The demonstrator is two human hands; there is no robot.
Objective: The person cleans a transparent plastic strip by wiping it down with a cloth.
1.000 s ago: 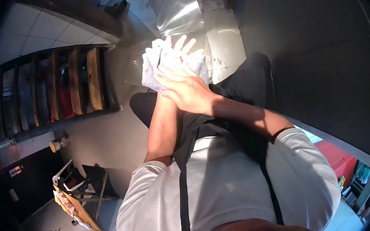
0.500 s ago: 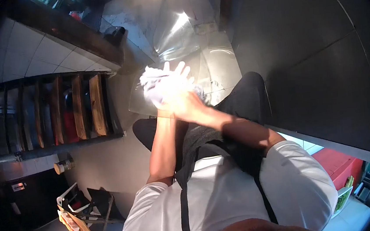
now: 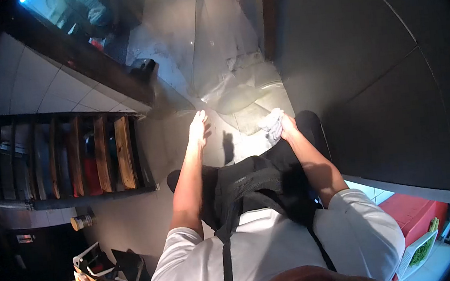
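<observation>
A crumpled pale cloth point(image 3: 272, 124) hangs from my right hand point(image 3: 288, 127), whose fingers are closed round it near my right knee. My left hand point(image 3: 197, 128) is held out on the other side, seen nearly edge-on, with its fingers stretched and nothing in it. A wide gap separates the two hands. Clear plastic sheeting point(image 3: 231, 94) hangs just in front of them, and bright light falls on the tiled floor point(image 3: 249, 146) between them.
On the left is a dark rack with wooden slats point(image 3: 124, 153), with a jar point(image 3: 82, 222) and folding furniture point(image 3: 108, 274) behind. A dark panel point(image 3: 371, 95) rises on the right. A red box point(image 3: 410, 211) and a white basket with something green point(image 3: 419, 252) are at the lower right.
My hands were together with the cloth between them and have now moved apart. The cloth has gone to the right with my right hand, and my left hand has let go of it.
</observation>
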